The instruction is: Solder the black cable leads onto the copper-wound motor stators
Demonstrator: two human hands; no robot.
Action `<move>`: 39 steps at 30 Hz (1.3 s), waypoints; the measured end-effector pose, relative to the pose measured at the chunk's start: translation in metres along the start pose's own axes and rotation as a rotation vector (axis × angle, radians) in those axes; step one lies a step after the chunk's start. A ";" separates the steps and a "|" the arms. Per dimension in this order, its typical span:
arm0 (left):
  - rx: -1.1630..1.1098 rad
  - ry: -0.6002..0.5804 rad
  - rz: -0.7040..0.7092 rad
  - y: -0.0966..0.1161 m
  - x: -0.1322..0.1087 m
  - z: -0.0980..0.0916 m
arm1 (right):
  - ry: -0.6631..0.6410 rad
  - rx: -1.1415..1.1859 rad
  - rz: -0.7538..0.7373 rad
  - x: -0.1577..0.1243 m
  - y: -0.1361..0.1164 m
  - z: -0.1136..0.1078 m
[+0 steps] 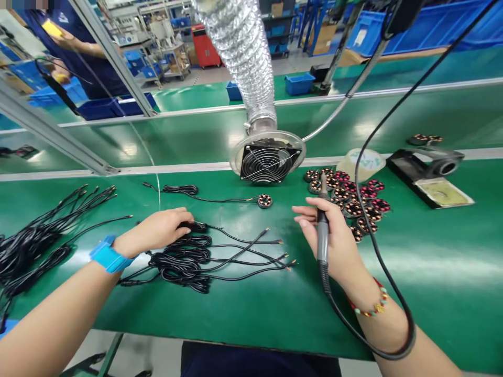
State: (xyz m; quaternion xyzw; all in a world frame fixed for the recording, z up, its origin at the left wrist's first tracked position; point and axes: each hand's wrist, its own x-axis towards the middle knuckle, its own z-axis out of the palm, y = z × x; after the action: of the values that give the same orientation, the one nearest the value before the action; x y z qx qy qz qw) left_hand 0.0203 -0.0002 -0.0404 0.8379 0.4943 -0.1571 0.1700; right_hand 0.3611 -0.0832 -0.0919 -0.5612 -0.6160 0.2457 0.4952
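Observation:
My right hand [330,238] is wrapped round a soldering iron [323,225], its tip pointing away toward a pile of small copper-wound motor stators [353,201]. The iron's black cord [377,251] loops round my forearm. My left hand [161,228] rests palm down on a bundle of coiled black cables [184,262], fingers curled over a black connector [194,226]. The cables' stripped ends [281,256] point right. A single stator with a cable attached [264,200] lies farther back.
A fume extractor fan [267,159] on a silver flexible duct [243,57] stands at the back centre. A soldering iron stand with sponge [432,175] sits right. More black cables [39,241] lie left. A person in blue [78,47] works beyond the bench.

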 end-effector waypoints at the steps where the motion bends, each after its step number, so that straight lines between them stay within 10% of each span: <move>1: 0.023 0.030 -0.015 0.000 -0.002 0.001 | 0.008 0.002 0.000 0.000 -0.001 -0.001; 6: -0.052 0.175 0.100 0.042 -0.006 0.005 | 0.006 0.001 -0.042 -0.001 -0.006 -0.003; 13: 0.063 0.063 0.218 0.121 0.018 0.023 | 0.089 0.020 -0.039 0.002 -0.004 -0.009; 20: -0.109 0.069 0.357 0.115 0.017 0.033 | 0.275 0.046 -0.040 0.008 -0.013 -0.043; 28: -0.043 0.008 0.513 0.116 0.010 0.045 | -0.004 -0.445 0.159 -0.017 0.000 -0.090; 39: -0.197 -0.065 0.400 0.117 0.033 0.010 | -0.136 -0.561 0.120 -0.027 0.007 -0.063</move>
State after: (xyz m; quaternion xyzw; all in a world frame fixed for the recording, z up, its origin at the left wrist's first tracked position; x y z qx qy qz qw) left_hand 0.1376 -0.0322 -0.0485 0.8931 0.3256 -0.0983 0.2945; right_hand 0.4166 -0.1226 -0.0819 -0.6939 -0.6574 0.1319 0.2628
